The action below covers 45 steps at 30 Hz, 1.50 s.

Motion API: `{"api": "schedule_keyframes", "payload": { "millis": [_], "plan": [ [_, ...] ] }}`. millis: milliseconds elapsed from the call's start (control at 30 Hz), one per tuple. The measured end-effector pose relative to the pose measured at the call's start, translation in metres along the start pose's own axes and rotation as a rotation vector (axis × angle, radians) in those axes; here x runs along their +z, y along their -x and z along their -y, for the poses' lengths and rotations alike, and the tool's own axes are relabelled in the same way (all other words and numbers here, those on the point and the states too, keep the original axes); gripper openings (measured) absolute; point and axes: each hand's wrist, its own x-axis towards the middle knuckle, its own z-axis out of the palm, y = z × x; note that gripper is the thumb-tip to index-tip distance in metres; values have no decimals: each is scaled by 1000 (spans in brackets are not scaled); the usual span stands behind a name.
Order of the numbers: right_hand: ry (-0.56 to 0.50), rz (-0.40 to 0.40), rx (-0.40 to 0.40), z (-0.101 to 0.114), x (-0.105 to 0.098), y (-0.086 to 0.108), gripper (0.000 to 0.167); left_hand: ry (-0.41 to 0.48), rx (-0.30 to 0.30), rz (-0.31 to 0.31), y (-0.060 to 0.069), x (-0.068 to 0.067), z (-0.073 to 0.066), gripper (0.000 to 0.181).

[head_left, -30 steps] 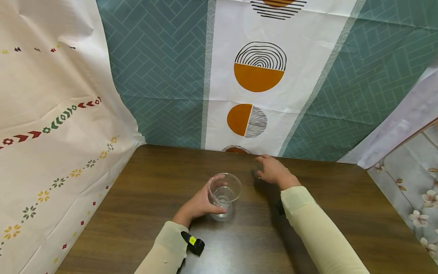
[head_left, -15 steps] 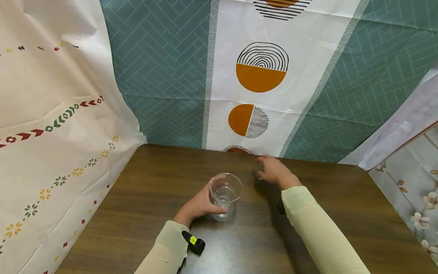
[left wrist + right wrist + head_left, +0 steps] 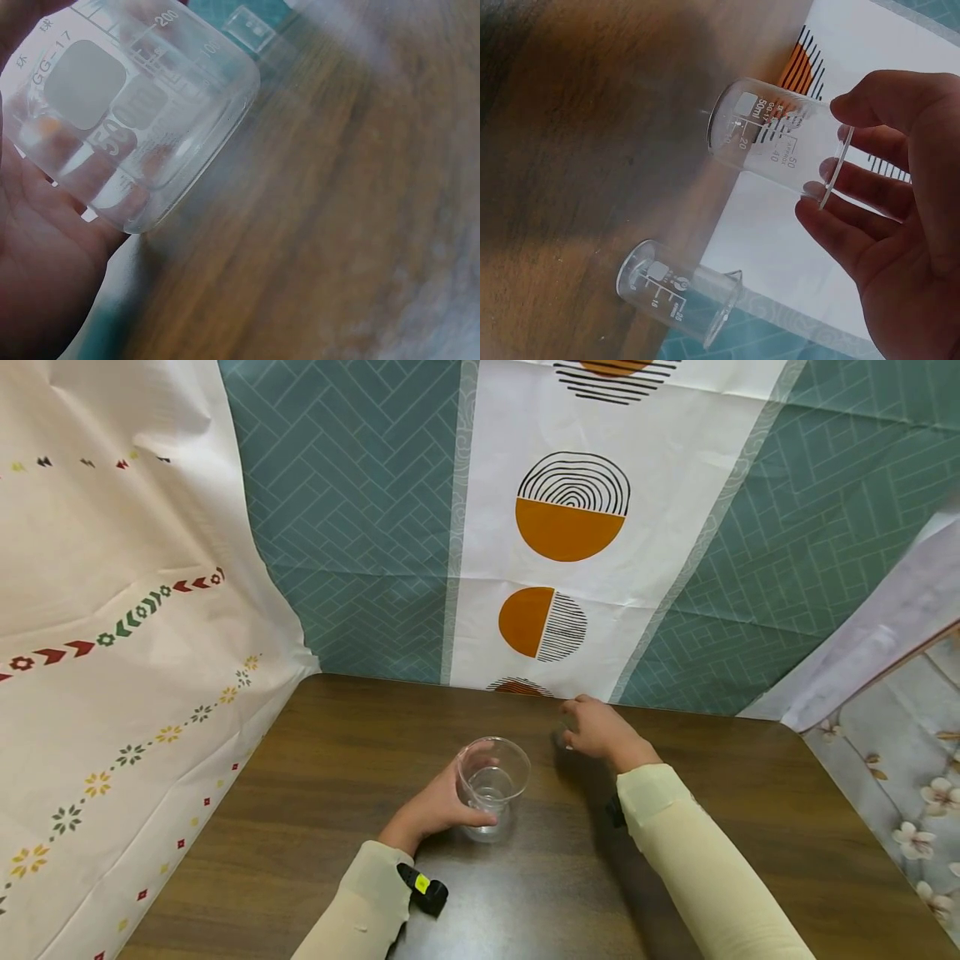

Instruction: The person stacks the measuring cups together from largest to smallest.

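In the head view, my left hand grips a large clear glass beaker round its side, thumb toward me. The left wrist view shows white print and graduations on this beaker. Whether its base touches the table cannot be told. Farther right, my right hand pinches a smaller 50 ml beaker by its rim, thumb on one side and fingers on the other. Beside that one stands a still smaller glass beaker, which no hand touches. In the head view both small beakers are hardly visible behind the right hand.
The brown wooden table meets a patterned teal and white cloth at its back edge. A cream cloth hangs on the left, and a floral grey cloth lies along the right side.
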Motion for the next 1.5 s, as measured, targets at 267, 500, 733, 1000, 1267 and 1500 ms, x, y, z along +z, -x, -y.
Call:
{"api": "schedule_keyframes", "payload": {
  "millis": [267, 500, 733, 1000, 1267, 1500],
  "plan": [
    [-4, -22, -10, 4, -6, 2, 43, -2, 6, -8, -3, -1, 13, 104],
    [0, -29, -18, 7, -11, 4, 40, -16, -1, -13, -4, 0, 16, 104],
    [-13, -17, -19, 11, -18, 6, 39, -19, 6, -8, -3, -1, 15, 102],
    [-23, -13, -13, 14, -23, 9, 38, -27, 11, -5, -2, -1, 13, 102],
    [-31, -13, -18, 17, -28, 11, 38, -53, -2, -7, -3, -2, 14, 104],
    [-28, -29, -40, 23, -32, 12, 39, -35, -5, -7, -3, -2, 14, 101]
  ]
}}
